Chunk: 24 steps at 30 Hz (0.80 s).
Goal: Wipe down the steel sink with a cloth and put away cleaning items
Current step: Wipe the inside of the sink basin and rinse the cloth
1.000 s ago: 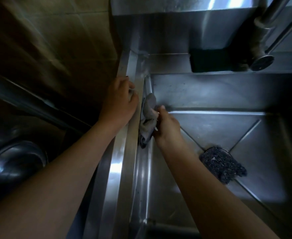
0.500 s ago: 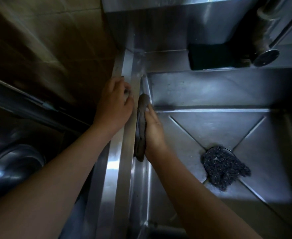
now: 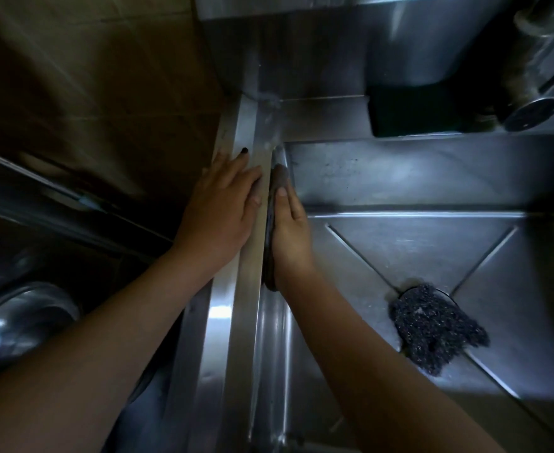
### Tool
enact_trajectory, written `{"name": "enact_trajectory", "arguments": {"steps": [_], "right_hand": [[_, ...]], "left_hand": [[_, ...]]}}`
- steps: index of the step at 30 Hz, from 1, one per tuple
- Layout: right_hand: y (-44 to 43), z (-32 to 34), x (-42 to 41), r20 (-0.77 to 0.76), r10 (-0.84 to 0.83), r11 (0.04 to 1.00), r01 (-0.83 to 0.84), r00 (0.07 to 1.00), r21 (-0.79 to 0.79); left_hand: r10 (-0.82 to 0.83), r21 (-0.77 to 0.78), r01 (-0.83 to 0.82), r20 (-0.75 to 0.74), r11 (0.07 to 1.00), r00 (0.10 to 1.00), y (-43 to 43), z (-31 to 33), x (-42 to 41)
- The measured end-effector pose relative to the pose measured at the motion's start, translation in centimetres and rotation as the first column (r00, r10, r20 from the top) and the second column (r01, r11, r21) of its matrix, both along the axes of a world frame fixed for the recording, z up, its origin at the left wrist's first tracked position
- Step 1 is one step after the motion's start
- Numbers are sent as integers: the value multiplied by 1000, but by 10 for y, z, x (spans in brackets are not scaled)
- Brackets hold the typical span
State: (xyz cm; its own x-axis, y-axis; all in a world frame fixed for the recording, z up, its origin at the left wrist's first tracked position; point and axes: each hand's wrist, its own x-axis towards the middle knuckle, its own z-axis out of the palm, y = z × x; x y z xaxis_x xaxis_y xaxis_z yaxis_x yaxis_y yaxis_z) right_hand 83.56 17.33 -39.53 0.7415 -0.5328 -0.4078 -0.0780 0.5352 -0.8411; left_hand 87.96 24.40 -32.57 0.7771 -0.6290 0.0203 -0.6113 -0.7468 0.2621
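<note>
Risk: soft grey cloth (image 3: 280, 178) slips down shiny steel sink (image 3: 399, 178) | right hand (image 3: 290, 237) flat, only pressing | left hand (image 3: 220, 210) flat on rim

Views: one. Head camera — wide-angle, worn above the steel sink (image 3: 249, 289), facing forward and steeply down. Range: close; both forearms (image 3: 383, 371) enter from the bottom edge and fill the lower frame. Near centre, the right hand (image 3: 290, 237) flat on the cloth (image 3: 280, 178); left hand (image 3: 220, 207) just left of that grip, scouring pad (image 3: 432, 328) lower right of it, tap (image 3: 530, 103) far upper right at the frame corner — partly cut off.
</note>
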Motion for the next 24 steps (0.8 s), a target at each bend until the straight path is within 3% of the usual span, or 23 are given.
{"name": "enact_trajectory", "arguments": {"steps": [6, 19, 24], "right_hand": [[-8, -22, 20, -43, 3, 999, -1, 999, 46], [17, -33, -20, -99, 52, 999, -52, 994, 12], [16, -11, -21, 18, 59, 998, -59, 998, -7]], "left_hand": [[-19, 130, 13, 38, 991, 999, -3, -3, 2], [-22, 153, 16, 35, 988, 999, -3, -3, 2], [2, 116, -3, 11, 993, 1000, -3, -2, 0]]}}
